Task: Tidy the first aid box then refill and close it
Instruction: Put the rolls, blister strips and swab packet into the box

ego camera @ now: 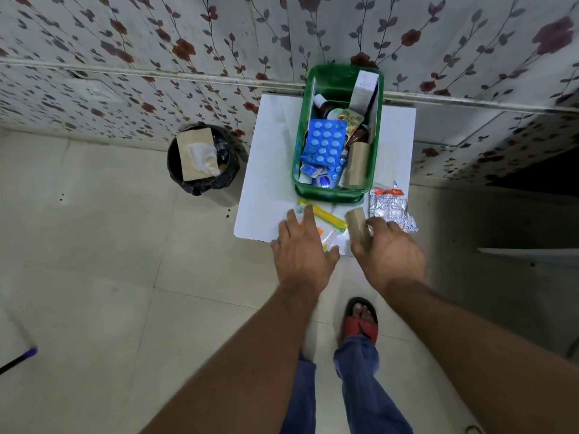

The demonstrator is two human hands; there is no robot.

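Three loose items were left on the white table (269,145), all just near of the green first aid box (300,180), which sat at the table's far side, open and crammed. My left hand (302,245) lay flat on the yellow-edged pouch (326,222); my right hand (390,249) was wrapping the tan bandage roll (355,222), grip not fully visible. The foil blister strip (390,208) lay untouched further right. Refill step, I reckoned. Next: lift both, find gaps inside.

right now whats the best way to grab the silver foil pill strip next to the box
Pinch the silver foil strip at its crinkled near corner, coming from the right with the right hand. It lies flat on the white table, and that corner looks slightly lifted.
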